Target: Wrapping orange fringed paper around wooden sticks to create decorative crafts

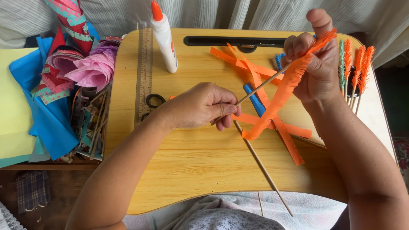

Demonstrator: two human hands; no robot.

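Your wooden bench (204, 170) fills most of the view, with bare wood between your arms and toward the near edge, where a spare skewer (264, 170) lies pointing toward you. Off its left edge sits a heap of coloured paper (51, 106); along that edge runs a ruler (144, 72), with a glue bottle (164, 38) standing just beside it and scissors (154, 101) near your wrist. At the far right, 4 finished fringed sticks (355, 64) lie together.

Loose orange strips (285, 132) cross under your hands. The fringed orange strip (283, 96) hangs from your right hand (315, 68), raised above the bench, fingers pressed together on the strip's top end. Your left hand (200, 106) pinches the lower end of the thin skewer (260, 87) between thumb and fingertips. The skewer's long axis runs diagonally, up and to the right, from your left hand into your right, so your right hand is nearer the wrapped tip.
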